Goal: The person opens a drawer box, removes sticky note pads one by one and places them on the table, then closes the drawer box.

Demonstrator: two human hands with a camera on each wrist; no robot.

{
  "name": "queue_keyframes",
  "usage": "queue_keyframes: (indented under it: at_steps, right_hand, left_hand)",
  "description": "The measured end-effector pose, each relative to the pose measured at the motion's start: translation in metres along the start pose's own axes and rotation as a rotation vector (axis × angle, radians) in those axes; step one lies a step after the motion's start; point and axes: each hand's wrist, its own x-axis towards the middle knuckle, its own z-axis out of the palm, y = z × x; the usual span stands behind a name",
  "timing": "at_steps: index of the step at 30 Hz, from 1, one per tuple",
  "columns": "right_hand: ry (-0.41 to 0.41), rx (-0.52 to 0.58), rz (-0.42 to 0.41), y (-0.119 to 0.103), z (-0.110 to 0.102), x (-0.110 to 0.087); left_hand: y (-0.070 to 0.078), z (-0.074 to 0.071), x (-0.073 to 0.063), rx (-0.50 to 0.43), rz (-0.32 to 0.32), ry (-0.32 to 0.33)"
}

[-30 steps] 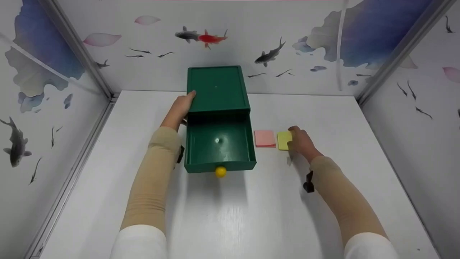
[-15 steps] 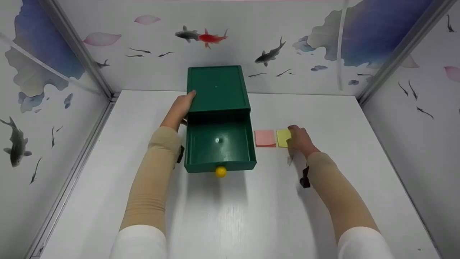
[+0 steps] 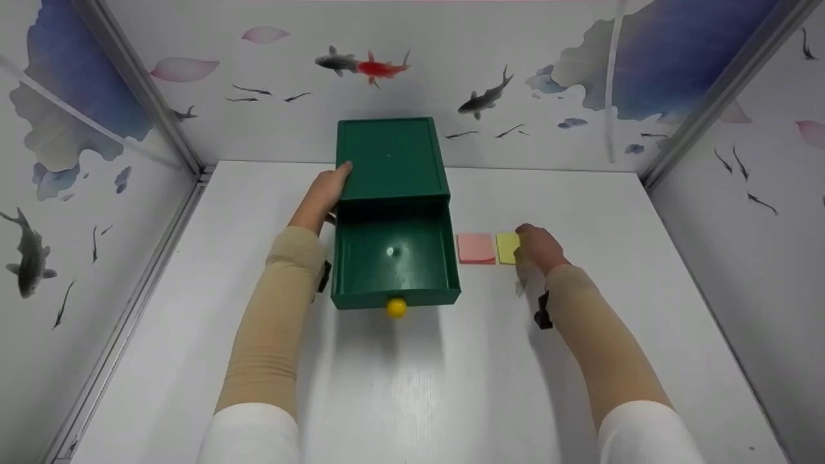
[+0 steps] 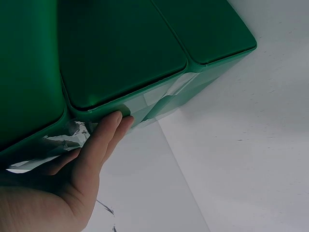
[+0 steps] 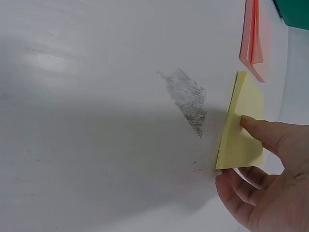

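A green drawer box (image 3: pixel 392 158) stands at the back of the white table, its drawer (image 3: pixel 394 274) pulled out, with a yellow ball knob (image 3: pixel 396 308) in front. My left hand (image 3: pixel 325 193) rests against the box's left side, thumb along the top edge. In the left wrist view its fingers (image 4: pixel 99 137) lie fairly straight against the taped side. My right hand (image 3: pixel 541 248) holds a yellow sticky note pad (image 5: pixel 246 125) on the table. The thumb is over its top face and the other fingers are at its edge, partly hidden in the head view.
A pink sticky note pad (image 3: pixel 476 249) lies between the green box and the yellow pad. A grey scuff (image 5: pixel 188 99) marks the tabletop (image 3: pixel 399 399). Walls printed with fish enclose the table's back and both sides.
My right hand and forearm have shifted slightly left, and the yellow pad has straightened a little beside the pink one. My left hand and the box look unmoved.
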Motion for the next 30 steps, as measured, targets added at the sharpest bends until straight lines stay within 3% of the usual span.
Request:
queue_keyframes:
  at_steps: [5,11,18,30]
  right_hand:
    - [0.040,0.018,-0.012,0.001,-0.002,-0.006]
    - [0.036,-0.048,0.004,0.004,0.001,-0.004]
    - [0.119,-0.051,0.019,0.005,0.006,-0.011]
    - [0.139,-0.040,-0.030,0.000,-0.006,-0.025]
  left_hand:
    - [0.001,0.001,-0.001,-0.007,0.015,-0.004]
    - [0.000,0.001,0.000,-0.012,0.007,-0.002]
    - [-0.003,0.001,-0.001,-0.008,0.008,-0.015]
    - [-0.003,0.000,0.000,-0.024,0.020,-0.004]
